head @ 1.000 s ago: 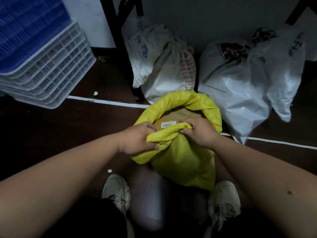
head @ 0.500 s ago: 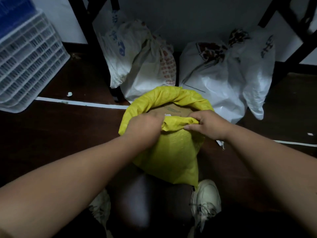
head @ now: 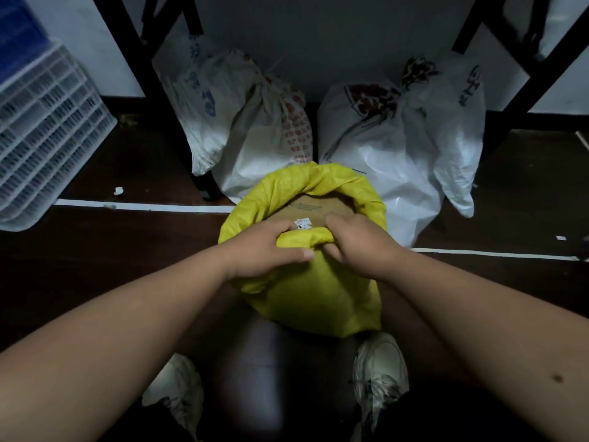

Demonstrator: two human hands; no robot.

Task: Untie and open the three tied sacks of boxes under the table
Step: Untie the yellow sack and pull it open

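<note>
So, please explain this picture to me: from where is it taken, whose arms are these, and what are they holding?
There is no machine here. The camera sits on a person's head and looks down, so the arms are their own. The left hand and right hand each grip the rolled rim of an open yellow woven sack standing on the dark floor. A brown cardboard box shows inside it. Behind, under the table, two white plastic sacks are tied shut. White slatted crates stand at the left.
</note>
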